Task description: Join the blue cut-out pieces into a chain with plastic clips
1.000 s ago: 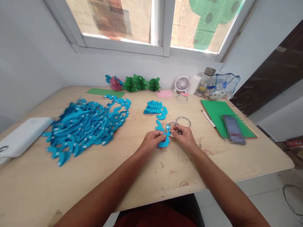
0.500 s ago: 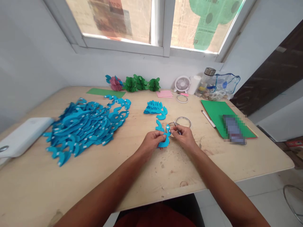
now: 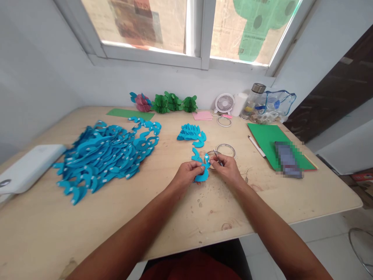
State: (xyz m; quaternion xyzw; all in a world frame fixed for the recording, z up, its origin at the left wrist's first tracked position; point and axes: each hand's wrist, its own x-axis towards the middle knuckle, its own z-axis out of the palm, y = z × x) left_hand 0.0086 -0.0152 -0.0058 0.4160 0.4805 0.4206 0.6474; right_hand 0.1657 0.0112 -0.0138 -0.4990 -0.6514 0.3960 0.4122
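My left hand [image 3: 189, 173] is closed, pinching a curved blue paper cutout [image 3: 201, 178] just above the table. A small white square [image 3: 206, 157] sits near the cutout's upper end. My right hand [image 3: 229, 167] is closed around a slim, pointed metal tool [image 3: 217, 154]; its exact kind is hard to make out. The right fingertips are at the cutout's upper right edge. Another blue paper piece [image 3: 196, 155] lies just beyond my left fingers. Farther back rests a small group of blue cutouts [image 3: 189, 132]. Partly behind my right hand are rolls of narrow tape [image 3: 225, 145].
A large heap of blue paper cutouts [image 3: 105, 149] with white squares covers the left side, beside a white device [image 3: 29, 167]. Green paper ornaments [image 3: 173, 102], a small fan [image 3: 224, 104] and a bottle [image 3: 253, 101] line the wall. Rightward lie a pen [image 3: 256, 146], green sheets [image 3: 262, 136] and a phone [image 3: 288, 159].
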